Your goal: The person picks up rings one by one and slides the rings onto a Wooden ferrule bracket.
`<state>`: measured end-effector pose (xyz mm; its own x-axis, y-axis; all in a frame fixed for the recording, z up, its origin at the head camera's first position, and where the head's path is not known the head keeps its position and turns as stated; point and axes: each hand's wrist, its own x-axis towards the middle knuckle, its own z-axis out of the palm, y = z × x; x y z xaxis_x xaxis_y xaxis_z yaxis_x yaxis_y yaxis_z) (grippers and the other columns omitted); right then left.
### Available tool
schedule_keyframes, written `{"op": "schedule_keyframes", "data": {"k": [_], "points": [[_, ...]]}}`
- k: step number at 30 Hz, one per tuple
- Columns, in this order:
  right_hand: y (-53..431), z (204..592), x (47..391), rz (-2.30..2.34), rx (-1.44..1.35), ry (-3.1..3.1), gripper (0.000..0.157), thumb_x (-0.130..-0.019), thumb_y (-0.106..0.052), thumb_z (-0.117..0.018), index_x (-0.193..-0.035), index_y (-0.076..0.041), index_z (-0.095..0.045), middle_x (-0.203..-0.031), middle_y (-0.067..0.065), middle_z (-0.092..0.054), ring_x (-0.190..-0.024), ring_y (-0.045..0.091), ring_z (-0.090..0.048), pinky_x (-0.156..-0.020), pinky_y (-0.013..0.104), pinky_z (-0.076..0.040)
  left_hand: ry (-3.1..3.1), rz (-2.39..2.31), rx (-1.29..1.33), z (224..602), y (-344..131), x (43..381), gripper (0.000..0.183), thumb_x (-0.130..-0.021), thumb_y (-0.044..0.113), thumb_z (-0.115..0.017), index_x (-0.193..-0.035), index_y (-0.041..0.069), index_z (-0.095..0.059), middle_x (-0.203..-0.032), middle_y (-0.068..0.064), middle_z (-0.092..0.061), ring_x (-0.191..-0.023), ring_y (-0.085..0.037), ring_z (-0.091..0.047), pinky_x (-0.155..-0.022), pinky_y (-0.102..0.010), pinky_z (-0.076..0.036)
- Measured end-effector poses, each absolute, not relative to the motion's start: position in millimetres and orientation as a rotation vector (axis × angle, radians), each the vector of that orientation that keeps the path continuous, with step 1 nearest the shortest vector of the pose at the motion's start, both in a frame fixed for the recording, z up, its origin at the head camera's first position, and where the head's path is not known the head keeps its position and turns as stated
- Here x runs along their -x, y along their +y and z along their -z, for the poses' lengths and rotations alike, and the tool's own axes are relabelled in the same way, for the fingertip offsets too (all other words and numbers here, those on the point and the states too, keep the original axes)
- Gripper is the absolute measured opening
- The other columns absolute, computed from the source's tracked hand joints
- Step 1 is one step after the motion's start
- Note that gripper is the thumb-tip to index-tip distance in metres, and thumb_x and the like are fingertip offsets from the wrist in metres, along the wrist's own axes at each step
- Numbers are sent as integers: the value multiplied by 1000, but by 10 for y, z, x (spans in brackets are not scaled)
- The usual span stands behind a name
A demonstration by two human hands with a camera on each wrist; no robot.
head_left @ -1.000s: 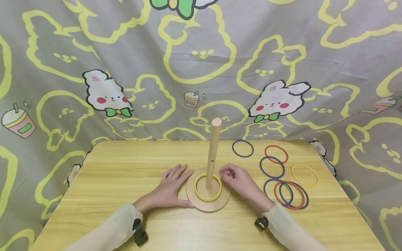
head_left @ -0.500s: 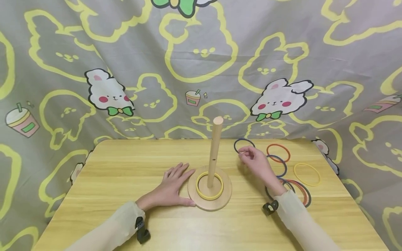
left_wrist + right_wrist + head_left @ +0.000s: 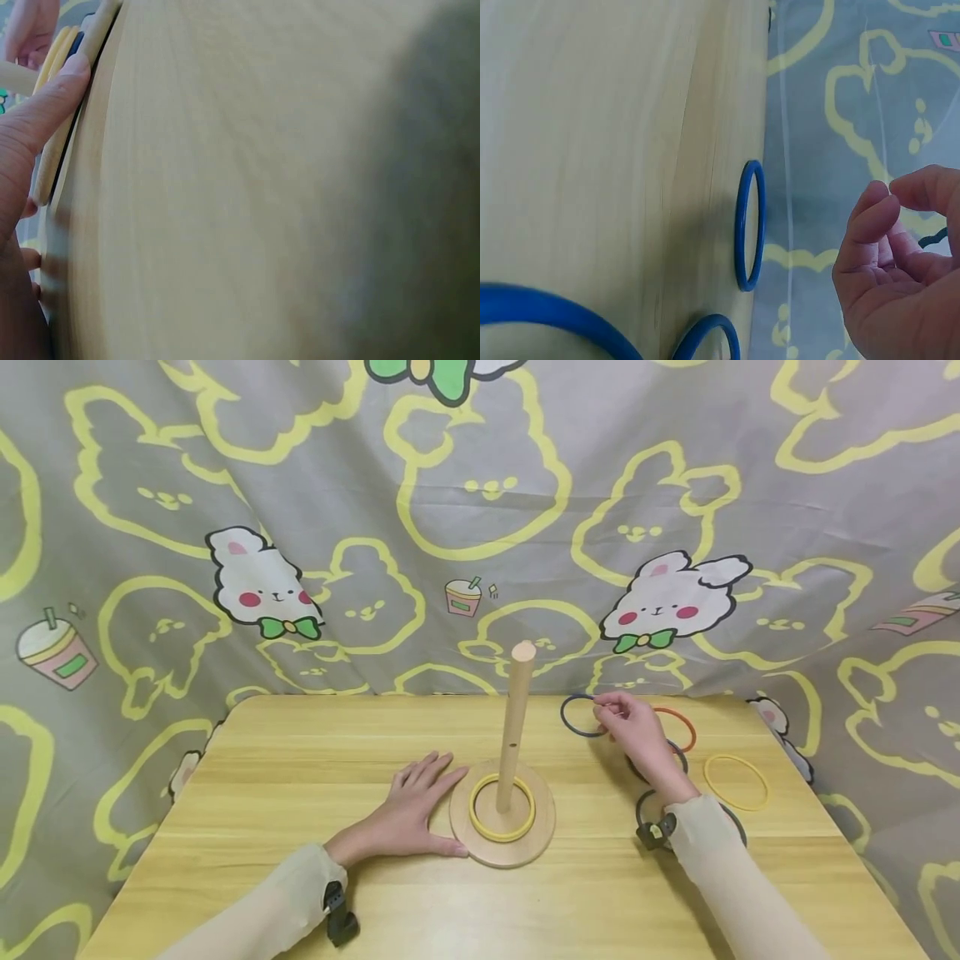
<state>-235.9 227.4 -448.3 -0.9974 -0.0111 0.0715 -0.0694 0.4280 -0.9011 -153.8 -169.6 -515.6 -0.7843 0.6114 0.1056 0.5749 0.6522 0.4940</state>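
Note:
A wooden peg [image 3: 516, 718] stands upright on a round base [image 3: 504, 857]. Stacked yellow rings [image 3: 54, 54] lie around the peg's foot, a dark ring showing beneath them in the left wrist view. My left hand [image 3: 408, 814] is spread at the base's left side, its thumb against the edge. My right hand [image 3: 633, 727] overlaps the right side of a blue ring [image 3: 563, 714] at the back of the table in the head view. In the right wrist view its loosely bent fingers hold nothing and appear apart from the blue ring [image 3: 739, 229].
To the right on the wooden table [image 3: 337, 893] lie a red ring [image 3: 693, 737], a yellow ring [image 3: 765, 789] and several overlapping rings partly hidden by my right wrist. A grey patterned curtain [image 3: 420, 468] hangs behind the table.
My right hand has moved from the base's right side to the back right, over to the blue ring. The left hand stays at the base.

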Motion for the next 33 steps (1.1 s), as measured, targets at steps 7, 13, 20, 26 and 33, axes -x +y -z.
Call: {"op": "schedule_keyframes", "data": {"k": [7,13,20,26,33], "points": [[2326,4515,2497,-1627,-32,-2625,32,-108,-14,-66,-131,9,-66,-106,21,-69,-88,31,-69,-70,30,-57,2794,-782,-1009,5143,-1690,1533,116,-82,70,-86,-171,13,-38,-176,-25,-24,-162,-50,-14,-121,-74,-13],[2401,4553,2631,-1527,-23,-2665,32,-108,-15,-69,-128,10,-68,-103,19,-71,-85,28,-66,-65,22,-52,2790,-782,-1009,5147,-1695,1536,116,-82,69,-86,-171,13,-38,-175,-25,-24,-162,-50,-14,-121,-75,-13],[2519,4681,2762,-1491,73,-2737,36,-108,-17,-71,-130,12,-67,-113,23,-73,-91,27,-69,-71,24,-55,2786,-792,-1009,5136,-1695,1521,116,-82,69,-86,-171,12,-38,-176,-25,-24,-162,-50,-14,-122,-75,-12],[2588,4837,2842,-1407,76,-2810,34,-106,-17,-72,-125,11,-68,-112,22,-71,-91,25,-68,-75,27,-54,2792,-775,-1000,5141,-1698,1516,117,-82,70,-86,-172,14,-37,-176,-24,-23,-163,-49,-13,-123,-74,-12],[2616,4884,2896,-1354,94,-2834,34,-105,-18,-75,-120,12,-73,-107,21,-76,-93,30,-70,-78,33,-54,2794,-772,-998,5148,-1692,1526,117,-82,71,-85,-172,15,-37,-176,-24,-23,-163,-48,-13,-122,-74,-12]]}}
